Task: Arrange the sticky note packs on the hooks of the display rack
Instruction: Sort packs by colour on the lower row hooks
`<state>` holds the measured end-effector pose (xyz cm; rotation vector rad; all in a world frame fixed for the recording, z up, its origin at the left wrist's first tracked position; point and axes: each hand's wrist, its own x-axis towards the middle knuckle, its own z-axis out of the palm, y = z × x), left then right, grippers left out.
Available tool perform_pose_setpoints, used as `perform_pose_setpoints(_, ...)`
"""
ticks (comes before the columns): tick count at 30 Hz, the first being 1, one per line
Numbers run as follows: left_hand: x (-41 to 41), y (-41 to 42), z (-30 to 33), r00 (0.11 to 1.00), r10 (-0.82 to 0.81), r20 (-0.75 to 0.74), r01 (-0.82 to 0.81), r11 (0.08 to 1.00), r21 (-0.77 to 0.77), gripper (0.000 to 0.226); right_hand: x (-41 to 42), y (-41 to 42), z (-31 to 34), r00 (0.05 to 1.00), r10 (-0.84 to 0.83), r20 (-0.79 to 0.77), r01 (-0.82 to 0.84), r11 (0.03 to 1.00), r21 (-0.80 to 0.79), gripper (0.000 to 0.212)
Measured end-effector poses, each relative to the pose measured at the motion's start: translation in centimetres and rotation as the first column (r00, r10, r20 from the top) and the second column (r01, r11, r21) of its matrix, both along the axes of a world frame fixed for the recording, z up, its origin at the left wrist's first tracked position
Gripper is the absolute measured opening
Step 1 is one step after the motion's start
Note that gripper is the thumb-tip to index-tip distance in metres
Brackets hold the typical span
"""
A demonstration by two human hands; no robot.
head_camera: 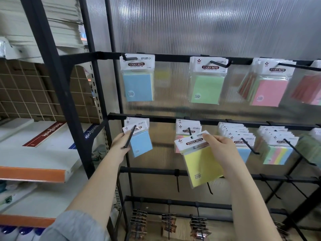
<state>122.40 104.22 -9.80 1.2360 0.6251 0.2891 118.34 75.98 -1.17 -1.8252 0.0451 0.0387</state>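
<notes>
Pinching the white header card of a yellow sticky note pack point(199, 159), the right hand point(219, 150) has its grip closed on the card's upper right corner, thumb on the front and fingers behind. That header reads "STICKY NOTE" in white letters on a dark oval, with a small red logo at its left; the smaller print beside it is too fine to read. The pack hangs tilted, its hole at the tip of the second hook point(190, 132) on the middle rail point(165, 120) of the display rack, in front of a pink pack already hanging there.

Left of that hook, the left hand point(119, 145) reaches to the first hook point(130, 136) on the same rail, its grip pressed to the left edge of a blue pack point(140, 144) hanging there; how the fingers lie behind the pack cannot be told.

Above the middle rail, the top rail carries a blue pack point(138, 86), a green pack point(206, 87) and a pink pack point(268, 91), each headed "STICKY NOTE". Right of the yellow pack, more packs fill the next hooks, one striped in pastel colours point(278, 155).

Left of the rack, a shelf holds white boxes point(52, 141) printed "NoteBook".
</notes>
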Motion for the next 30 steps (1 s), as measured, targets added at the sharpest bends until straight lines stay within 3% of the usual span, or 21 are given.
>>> perform_pose_setpoints(2, -0.1, -0.2, -0.1, 0.999, -0.032, 0.019, 0.032, 0.999, -0.04, 0.018, -0.1, 0.1, 0.0, 1.0, 0.004, -0.009, -0.004, 1.0, 0.015, 0.028)
perform_pose_setpoints(12, -1.7, -0.8, 0.6, 0.999, 0.035, 0.012, -0.036, 0.991, 0.131, 0.029, -0.6, 0.2, -0.1, 1.0, -0.001, -0.025, 0.003, 0.998, 0.062, 0.028)
perform_pose_setpoints(15, -3.0, -0.5, 0.0, 1.0, 0.023, 0.021, -0.029, 0.942, 0.336, 0.032, -0.8, 0.5, -0.1, 1.0, -0.002, -0.025, 0.004, 0.997, 0.08, 0.029)
perform_pose_setpoints(19, -4.5, -0.9, -0.2, 0.995, 0.065, 0.082, -0.096, 0.88, 0.465, 0.031, -0.8, 0.9, -0.2, 0.999, -0.007, -0.032, 0.011, 0.993, 0.114, 0.029)
perform_pose_setpoints(23, -6.3, -1.6, -0.3, 0.983, 0.133, 0.13, -0.183, 0.806, 0.563, 0.033, -0.9, 1.4, -0.3, 0.999, -0.045, -0.019, 0.048, 0.986, 0.162, 0.029)
perform_pose_setpoints(30, -8.8, -2.3, -0.4, 0.966, 0.185, 0.182, -0.258, 0.759, 0.597, 0.027, -0.9, 2.0, -0.3, 0.996, -0.091, -0.008, 0.091, 0.971, 0.22, 0.025)
